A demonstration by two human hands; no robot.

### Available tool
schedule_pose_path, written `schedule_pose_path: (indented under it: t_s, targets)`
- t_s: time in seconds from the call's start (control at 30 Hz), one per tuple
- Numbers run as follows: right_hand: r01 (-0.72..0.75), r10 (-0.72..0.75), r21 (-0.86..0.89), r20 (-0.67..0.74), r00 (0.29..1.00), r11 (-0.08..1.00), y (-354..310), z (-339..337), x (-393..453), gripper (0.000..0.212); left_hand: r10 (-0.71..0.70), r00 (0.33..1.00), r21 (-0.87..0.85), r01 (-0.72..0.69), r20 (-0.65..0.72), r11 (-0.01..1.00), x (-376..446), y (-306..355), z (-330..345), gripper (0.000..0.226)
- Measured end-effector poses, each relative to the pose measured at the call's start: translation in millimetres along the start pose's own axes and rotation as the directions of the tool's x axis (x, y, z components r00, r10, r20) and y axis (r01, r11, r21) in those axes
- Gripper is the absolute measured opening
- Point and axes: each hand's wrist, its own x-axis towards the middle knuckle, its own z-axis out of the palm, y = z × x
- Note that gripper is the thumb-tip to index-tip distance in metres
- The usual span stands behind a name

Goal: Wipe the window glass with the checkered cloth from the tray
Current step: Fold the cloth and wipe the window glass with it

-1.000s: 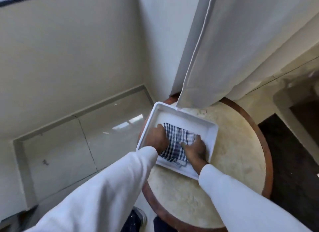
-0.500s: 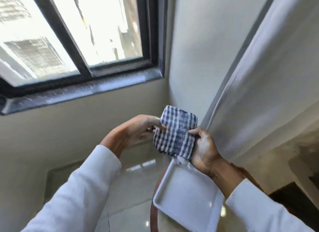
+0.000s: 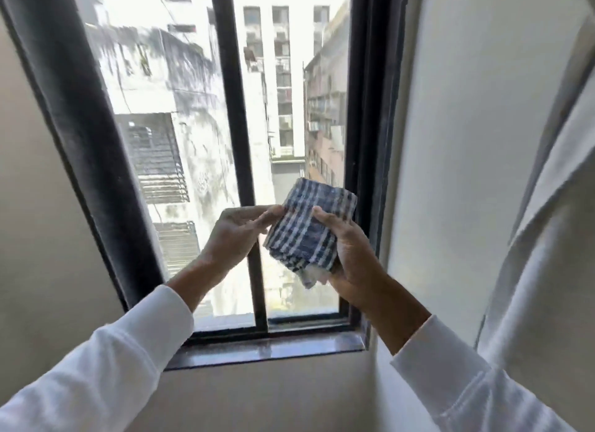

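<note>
Both arms are up and reaching forward, white sleeves pulled down to the wrists. The right hand (image 3: 352, 258) is cupped with the palm facing left, thumb pressed across the front of the folded checkered cloth (image 3: 310, 230) and fingers wrapped behind it. The left hand (image 3: 238, 235) comes in from the other side, palm turned right, fingertips just pinching the cloth's left edge. Wrists are tilted slightly up, hands close together.
</note>
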Motion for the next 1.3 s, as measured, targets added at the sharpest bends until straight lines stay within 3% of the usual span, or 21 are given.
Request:
schedule_pose_path:
  t_s: [0.07, 0.17, 0.27, 0.37, 0.43, 0.5, 0.53, 0.6, 0.63, 0.77, 0.9, 0.97, 1.1, 1.17, 1.23, 1.27, 1.3]
  targets:
    - [-0.003, 0.003, 0.043, -0.016, 1.0, 0.999, -13, 27, 20, 0.037, 0.202, 0.971, 0.259, -0.164, -0.128, 0.952, 23, 5, -26, 0.035]
    - [0.01, -0.01, -0.009, -0.092, 0.996, 1.0, -17, 61, 50, 0.032, 0.474, 0.858, 0.633, -0.258, -0.197, 0.73, 56, -6, -85, 0.06]
    - [0.065, -0.089, -0.14, -0.169, 0.982, 0.988, -9, 96, 88, 0.03, 0.624, 0.753, 0.805, -0.227, -0.212, 0.548, 96, -29, -157, 0.066]
    - [0.185, -0.257, -0.312, -0.208, 0.944, 0.932, 13, 143, 141, 0.03, 0.674, 0.688, 0.882, -0.105, -0.269, 0.459, 150, -46, -227, 0.073]
    - [0.364, -0.513, -0.516, -0.18, 0.839, 0.776, 27, 171, 178, 0.034, 0.669, 0.685, 0.899, -0.05, -0.287, 0.436, 183, -51, -263, 0.076]
    - [0.525, -0.771, -0.73, -0.005, 0.637, 0.438, 38, 193, 217, 0.043, 0.664, 0.688, 0.905, -0.027, -0.291, 0.424, 214, -55, -292, 0.077]
    - [0.56, -0.807, -0.792, 0.155, 0.57, 0.244, 46, 201, 240, 0.053, 0.666, 0.688, 0.905, -0.033, -0.288, 0.425, 227, -58, -302, 0.078]
    - [0.587, -0.745, -0.803, 0.455, 0.488, -0.106, 60, 211, 278, 0.069, 0.682, 0.676, 0.906, -0.051, -0.279, 0.421, 243, -65, -310, 0.078]
    - [0.57, -0.711, -0.796, 0.522, 0.472, -0.206, 68, 215, 296, 0.072, 0.696, 0.661, 0.915, -0.034, -0.281, 0.402, 248, -70, -312, 0.078]
    - [0.532, -0.681, -0.742, 0.635, 0.364, -0.408, 115, 221, 335, 0.065, 0.804, 0.531, 0.935, -0.062, -0.266, 0.35, 258, -85, -322, 0.068]
    - [0.523, -0.47, -0.524, 0.848, 0.245, -0.672, 140, 230, 343, 0.056, 0.83, 0.473, 0.927, -0.069, -0.295, 0.369, 264, -89, -325, 0.067]
    - [0.501, -0.453, -0.506, 0.86, 0.235, -0.702, 115, 241, 355, 0.059, 0.841, 0.461, 0.934, -0.067, -0.283, 0.351, 265, -92, -326, 0.066]
    - [0.356, -0.721, -0.767, 0.633, 0.282, -0.535, 69, 246, 372, 0.071, 0.849, 0.467, 0.955, -0.034, -0.245, 0.294, 268, -96, -328, 0.068]
    - [0.426, -0.567, -0.629, 0.775, 0.279, -0.65, 108, 234, 361, 0.067, 0.844, 0.474, 0.96, 0.005, -0.25, 0.281, 271, -97, -329, 0.068]
    - [0.562, -0.205, -0.286, 0.957, 0.205, -0.776, 146, 220, 350, 0.059, 0.84, 0.481, 0.96, 0.017, -0.253, 0.279, 272, -99, -331, 0.067]
    - [0.588, -0.126, -0.187, 0.982, 0.143, -0.787, 147, 218, 352, 0.055, 0.84, 0.48, 0.959, 0.011, -0.252, 0.282, 272, -100, -332, 0.066]
    - [0.578, -0.173, -0.212, 0.977, 0.122, -0.788, 138, 222, 355, 0.053, 0.844, 0.474, 0.958, -0.002, -0.25, 0.285, 272, -101, -331, 0.066]
